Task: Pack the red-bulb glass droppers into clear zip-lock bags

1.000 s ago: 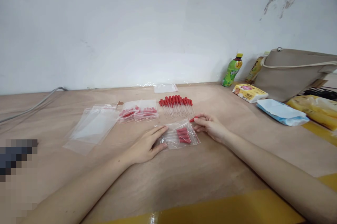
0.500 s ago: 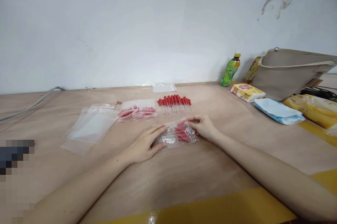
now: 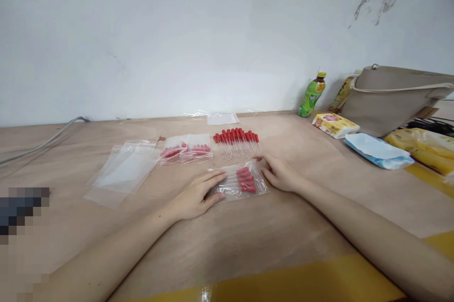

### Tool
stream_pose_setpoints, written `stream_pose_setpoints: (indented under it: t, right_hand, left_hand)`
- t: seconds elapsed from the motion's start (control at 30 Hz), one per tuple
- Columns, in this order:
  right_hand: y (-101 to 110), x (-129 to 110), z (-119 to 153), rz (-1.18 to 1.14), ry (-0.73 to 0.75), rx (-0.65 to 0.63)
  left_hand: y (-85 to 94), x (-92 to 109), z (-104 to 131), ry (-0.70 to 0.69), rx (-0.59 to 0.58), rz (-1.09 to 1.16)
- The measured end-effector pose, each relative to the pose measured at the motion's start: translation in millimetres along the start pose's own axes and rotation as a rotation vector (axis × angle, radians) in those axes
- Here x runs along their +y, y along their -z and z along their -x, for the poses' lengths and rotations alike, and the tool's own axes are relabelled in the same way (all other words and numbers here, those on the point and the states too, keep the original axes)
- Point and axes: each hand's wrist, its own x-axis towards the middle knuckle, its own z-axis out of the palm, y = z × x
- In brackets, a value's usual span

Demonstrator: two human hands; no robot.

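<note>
A clear zip bag (image 3: 230,193) lies flat on the brown-covered table, with several red-topped droppers (image 3: 247,180) inside it. My left hand (image 3: 199,194) rests on the bag's left end, thumb and fingers spread. Just past the bag's upper right corner is my right hand (image 3: 278,172), its fingers apart and holding nothing. Behind the bag, a row of loose red-topped droppers (image 3: 236,136) lies side by side. Filled bags of red-topped pieces (image 3: 184,150) overlap to the left of that row, and flat clear bags (image 3: 124,169) are stacked farther left.
A small white bag (image 3: 222,118) lies by the wall. At the right stand a green bottle (image 3: 311,97) and a grey bag (image 3: 390,96), with a tissue pack (image 3: 335,125), a blue-and-white packet (image 3: 378,149) and a yellow package (image 3: 423,146). A grey cable (image 3: 53,138) runs at the left.
My right hand has let go of the bag's right edge and moved slightly right. The bag now lies flatter, with its droppers more plainly visible. My left hand has stayed on it.
</note>
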Motion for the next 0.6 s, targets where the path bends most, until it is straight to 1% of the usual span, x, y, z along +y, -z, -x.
stream_pose_setpoints:
  t: [0.07,0.13,0.2,0.3,0.37,0.47,0.53,0.6]
  right_hand:
    - [6,3,3,0.178,0.161,-0.041]
    - [7,5,3,0.265,0.260,-0.060]
    - [5,6,3,0.253,0.337,-0.074]
    - [0,4,3,0.120,0.427,-0.081]
    - [-2,0,3,0.034,0.405,-0.056]
    - [-5,-8,5,-0.077,0.321,-0.031]
    - [-6,-15,5,-0.136,0.289,-0.029]
    - [-4,-22,5,-0.168,0.271,-0.055]
  left_hand:
    - [-0.6,-1,0,-0.003,0.006,-0.001]
    - [-1.0,-1,1,-0.007,0.012,0.001]
    - [-1.2,-2,0,-0.012,0.018,0.009]
    - [-0.4,-1,-1,-0.020,0.022,0.027]
    - [1.1,0,-1,-0.024,0.012,0.040]
    - [4.3,3,0,-0.037,-0.022,0.040]
    - [5.7,5,1,-0.056,-0.035,0.018]
    - [5.8,6,3,-0.067,-0.026,-0.013]
